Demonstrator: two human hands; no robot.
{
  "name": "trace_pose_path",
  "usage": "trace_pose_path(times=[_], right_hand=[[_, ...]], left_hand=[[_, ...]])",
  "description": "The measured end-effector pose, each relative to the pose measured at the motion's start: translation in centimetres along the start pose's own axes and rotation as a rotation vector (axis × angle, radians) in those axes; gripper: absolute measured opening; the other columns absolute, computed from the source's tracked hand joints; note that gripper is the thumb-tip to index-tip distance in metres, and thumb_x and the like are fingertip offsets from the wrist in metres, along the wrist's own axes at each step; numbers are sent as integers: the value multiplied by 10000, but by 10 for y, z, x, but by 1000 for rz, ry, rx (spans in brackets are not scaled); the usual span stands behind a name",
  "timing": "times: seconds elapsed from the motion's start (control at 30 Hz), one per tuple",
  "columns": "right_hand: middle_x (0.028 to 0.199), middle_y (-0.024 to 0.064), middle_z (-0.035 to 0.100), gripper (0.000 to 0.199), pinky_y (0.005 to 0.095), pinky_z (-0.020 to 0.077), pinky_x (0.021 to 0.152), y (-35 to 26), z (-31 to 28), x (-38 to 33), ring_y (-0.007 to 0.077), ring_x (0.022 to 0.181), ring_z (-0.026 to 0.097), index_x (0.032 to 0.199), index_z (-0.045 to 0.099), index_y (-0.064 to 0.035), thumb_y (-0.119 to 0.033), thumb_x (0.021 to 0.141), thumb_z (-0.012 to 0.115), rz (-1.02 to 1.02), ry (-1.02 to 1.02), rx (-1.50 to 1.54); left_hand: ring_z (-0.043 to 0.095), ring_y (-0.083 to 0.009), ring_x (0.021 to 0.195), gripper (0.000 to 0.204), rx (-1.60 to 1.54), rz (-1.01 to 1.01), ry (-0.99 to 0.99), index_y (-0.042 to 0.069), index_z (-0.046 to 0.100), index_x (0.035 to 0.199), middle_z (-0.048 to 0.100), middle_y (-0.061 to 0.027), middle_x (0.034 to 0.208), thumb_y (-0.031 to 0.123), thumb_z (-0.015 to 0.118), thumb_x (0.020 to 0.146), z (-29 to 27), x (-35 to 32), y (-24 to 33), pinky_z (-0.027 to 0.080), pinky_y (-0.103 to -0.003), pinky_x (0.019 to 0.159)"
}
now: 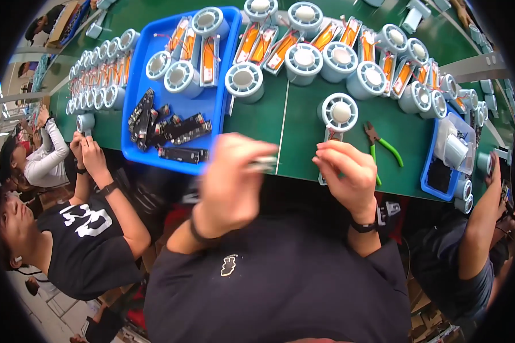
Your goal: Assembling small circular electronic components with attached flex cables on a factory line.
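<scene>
A light-blue handheld fan body (pixel 338 112) with a spoked round head and white centre lies in front of me on the green table. My right hand (pixel 349 177) is closed over its handle, thumb and fingers pinched together, hiding most of that handle. My left hand (pixel 232 183) is smeared by motion near the table's front edge, left of the fan body. Its fingers are closed around a small pale piece (pixel 264 162), too blurred to name. Green-handled cutting pliers (pixel 383 144) lie just right of my right hand, jaws pointing away from me.
A blue tray (pixel 230 108) at the left holds black circuit modules (pixel 180 130) and several fan bodies. More fan bodies (pixel 303 63) with orange strips and red wires line the back. A blue bin (pixel 426 182) stands right. Co-workers sit on both sides, one holding a fan part (pixel 84 122).
</scene>
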State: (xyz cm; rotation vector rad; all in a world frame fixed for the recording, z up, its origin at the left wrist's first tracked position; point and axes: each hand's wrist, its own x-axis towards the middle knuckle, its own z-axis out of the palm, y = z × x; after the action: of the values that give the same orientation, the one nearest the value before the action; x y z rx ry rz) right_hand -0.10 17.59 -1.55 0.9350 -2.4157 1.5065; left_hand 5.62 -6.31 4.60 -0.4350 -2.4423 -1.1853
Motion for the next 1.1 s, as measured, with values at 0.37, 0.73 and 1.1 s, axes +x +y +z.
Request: trace_pose_path(times=[0.37, 0.73, 1.1], right_hand=[[882, 129, 691, 129, 296, 518, 565, 11, -1, 9, 225, 649, 649, 950, 696, 27, 46, 845, 768, 4, 141, 1], [820, 79, 671, 280, 318, 497, 511, 15, -7, 16, 212, 618, 641, 943, 714, 5, -1, 686, 826, -239, 83, -172], [789, 76, 688, 277, 263, 511, 546, 15, -11, 12, 148, 636, 653, 904, 642, 7, 14, 747, 870, 3, 52, 74]], left_hand=[[532, -85, 636, 188, -867, -507, -188, 47, 400, 1285, 576, -101, 988, 131, 417, 1117, 88, 4, -3, 462, -224, 550], [624, -126, 696, 254, -650, -389, -247, 9, 439, 1276, 625, -134, 1044, 40, 560, 1054, 89, -4, -6, 506, -260, 588], [707, -247, 752, 198, -609, -452, -479, -18, 538, 1156, 711, -139, 929, 45, 643, 1001, 61, 29, -11, 543, -353, 660]])
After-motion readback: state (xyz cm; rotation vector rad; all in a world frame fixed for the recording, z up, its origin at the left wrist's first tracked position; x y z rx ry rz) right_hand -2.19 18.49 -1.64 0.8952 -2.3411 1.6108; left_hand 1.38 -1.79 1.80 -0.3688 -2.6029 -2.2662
